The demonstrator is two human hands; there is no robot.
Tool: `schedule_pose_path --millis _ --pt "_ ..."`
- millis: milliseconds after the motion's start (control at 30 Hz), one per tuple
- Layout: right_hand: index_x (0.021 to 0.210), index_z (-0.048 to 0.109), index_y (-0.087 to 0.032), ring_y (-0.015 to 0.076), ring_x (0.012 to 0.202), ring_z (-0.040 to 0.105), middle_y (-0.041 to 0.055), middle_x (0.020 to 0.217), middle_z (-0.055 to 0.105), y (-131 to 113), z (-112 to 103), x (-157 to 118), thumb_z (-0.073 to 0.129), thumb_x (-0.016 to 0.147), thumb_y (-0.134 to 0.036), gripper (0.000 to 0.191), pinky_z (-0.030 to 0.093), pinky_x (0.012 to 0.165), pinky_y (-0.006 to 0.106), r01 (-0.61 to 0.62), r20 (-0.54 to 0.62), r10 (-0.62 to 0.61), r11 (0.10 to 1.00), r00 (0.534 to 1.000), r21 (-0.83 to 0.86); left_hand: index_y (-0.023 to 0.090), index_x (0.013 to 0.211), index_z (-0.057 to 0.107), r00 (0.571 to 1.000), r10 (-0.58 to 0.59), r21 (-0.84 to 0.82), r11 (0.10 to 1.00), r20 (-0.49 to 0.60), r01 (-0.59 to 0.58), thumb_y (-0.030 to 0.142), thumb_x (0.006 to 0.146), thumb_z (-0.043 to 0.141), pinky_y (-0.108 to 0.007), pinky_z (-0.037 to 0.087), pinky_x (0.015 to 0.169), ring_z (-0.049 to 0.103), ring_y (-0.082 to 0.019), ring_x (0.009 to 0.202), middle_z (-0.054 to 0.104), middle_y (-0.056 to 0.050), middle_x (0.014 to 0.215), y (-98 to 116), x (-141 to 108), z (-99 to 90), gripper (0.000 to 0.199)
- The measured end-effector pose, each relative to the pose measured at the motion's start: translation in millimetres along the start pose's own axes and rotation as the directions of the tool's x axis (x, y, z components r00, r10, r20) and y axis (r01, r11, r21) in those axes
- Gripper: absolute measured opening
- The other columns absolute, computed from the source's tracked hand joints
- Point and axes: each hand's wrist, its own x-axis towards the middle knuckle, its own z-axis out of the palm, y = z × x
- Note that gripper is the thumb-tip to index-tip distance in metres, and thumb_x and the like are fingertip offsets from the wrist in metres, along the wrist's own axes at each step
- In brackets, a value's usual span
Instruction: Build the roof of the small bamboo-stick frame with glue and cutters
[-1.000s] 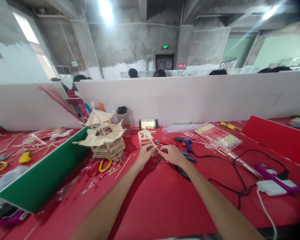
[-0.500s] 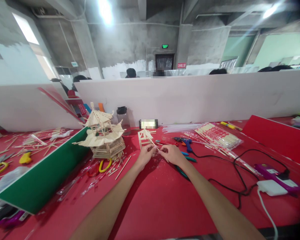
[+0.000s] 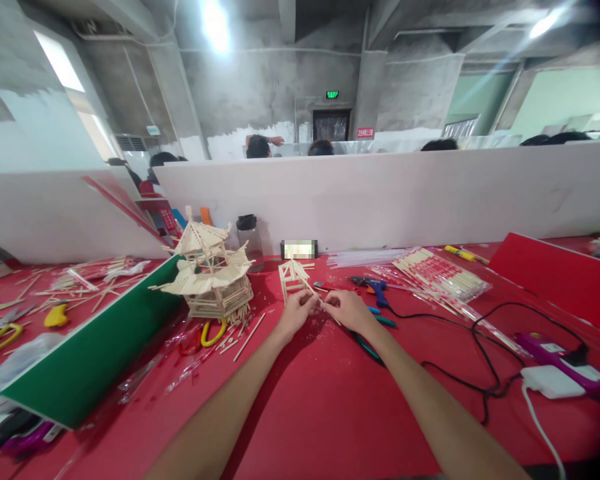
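Observation:
Between my two hands runs a thin wooden stick (image 3: 312,289), tilted from upper left to lower right. My left hand (image 3: 299,311) pinches it with fingers closed. The fingers of my right hand (image 3: 347,310) are closed on the same stick, whose lower end shows beneath them. Just behind my left hand stands a small frame of sticks (image 3: 293,275) with a pointed top. Farther left is a larger two-tiered stick pavilion (image 3: 213,287) with flared roofs. Behind my right hand lies a blue glue gun (image 3: 377,287), and teal-handled pliers (image 3: 367,348) are partly hidden by that hand.
A green board (image 3: 100,340) leans at the left, beside yellow-handled scissors (image 3: 213,332). Bagged sticks (image 3: 440,277), a black cable (image 3: 490,387) and a purple power strip (image 3: 545,350) lie at the right. A white partition (image 3: 370,197) spans the back; people's heads show beyond.
The view has shifted slightly. Both hands stay close together, with more of the stick showing between them. Beyond the partition, a person's raised arm has appeared.

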Motion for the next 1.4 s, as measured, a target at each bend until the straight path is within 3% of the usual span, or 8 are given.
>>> schedule_pose_path --millis 333,600,933,1133,1300,1400 --pt "0.08 0.072 -0.021 0.0176 0.076 0.067 0.0035 0.083 0.075 2.8 -12.1 1.2 0.058 0.088 -0.037 0.022 0.043 0.068 0.025 -0.009 -0.017 0.01 0.999 1.0 0.035 0.015 0.08 0.064 0.999 -0.043 -0.022 0.999 -0.025 0.043 0.061 0.066 0.078 -0.026 0.052 0.069 0.066 -0.015 0.069 0.07 -0.004 0.075 -0.2 1.2 1.8 0.05" --pt "0.083 0.071 -0.02 0.0206 0.083 0.068 0.0067 0.088 0.075 45.1 -39.0 7.5 0.054 0.088 -0.033 0.023 0.045 0.074 0.027 -0.122 -0.187 0.113 0.992 0.976 -0.037 0.016 0.081 0.065 0.998 -0.042 -0.008 0.999 -0.036 0.042 0.056 0.07 0.077 -0.028 0.053 0.071 0.067 -0.016 0.071 0.07 -0.005 0.077 0.6 -0.5 2.6 0.044" --pt "0.083 0.072 -0.02 0.0197 0.083 0.067 0.0054 0.088 0.075 70.9 -40.2 9.3 0.057 0.088 -0.03 0.019 0.045 0.072 0.027 -0.211 -0.197 0.184 0.97 0.963 -0.124 0.015 0.082 0.066 0.999 -0.029 0.018 0.999 -0.028 0.03 0.058 0.069 0.077 -0.026 0.052 0.069 0.067 -0.016 0.071 0.07 -0.005 0.077 2.9 -0.5 2.1 0.046" --pt "0.089 0.073 -0.019 0.0187 0.084 0.069 0.0057 0.09 0.076 81.7 -43.3 6.6 0.064 0.086 -0.027 0.012 0.046 0.074 0.026 -0.233 -0.112 0.218 0.962 0.97 -0.142 0.016 0.083 0.066 0.999 -0.035 0.018 0.999 -0.025 0.035 0.057 0.07 0.077 -0.027 0.052 0.07 0.067 -0.016 0.073 0.071 -0.005 0.082 4.5 -1.9 2.5 0.045" --pt "0.088 0.074 -0.02 0.0185 0.079 0.069 0.0049 0.086 0.075 70.0 -39.5 5.9 0.07 0.084 -0.036 0.017 0.045 0.069 0.025 -0.134 -0.009 0.134 0.976 0.991 -0.174 0.016 0.085 0.067 0.999 -0.04 0.016 0.999 -0.02 0.041 0.056 0.07 0.077 -0.027 0.053 0.071 0.068 -0.017 0.074 0.072 -0.006 0.085 2.7 -1.1 1.6 0.044" --pt "0.085 0.074 -0.021 0.0184 0.076 0.068 0.0044 0.083 0.075 60.8 -31.9 6.0 0.072 0.083 -0.032 0.012 0.044 0.067 0.025 -0.127 0.055 0.142 0.967 0.988 -0.221 0.015 0.087 0.067 0.999 -0.036 0.023 0.999 -0.021 0.036 0.056 0.071 0.077 -0.027 0.053 0.071 0.068 -0.016 0.073 0.072 -0.006 0.085 2.3 -0.6 1.2 0.045"
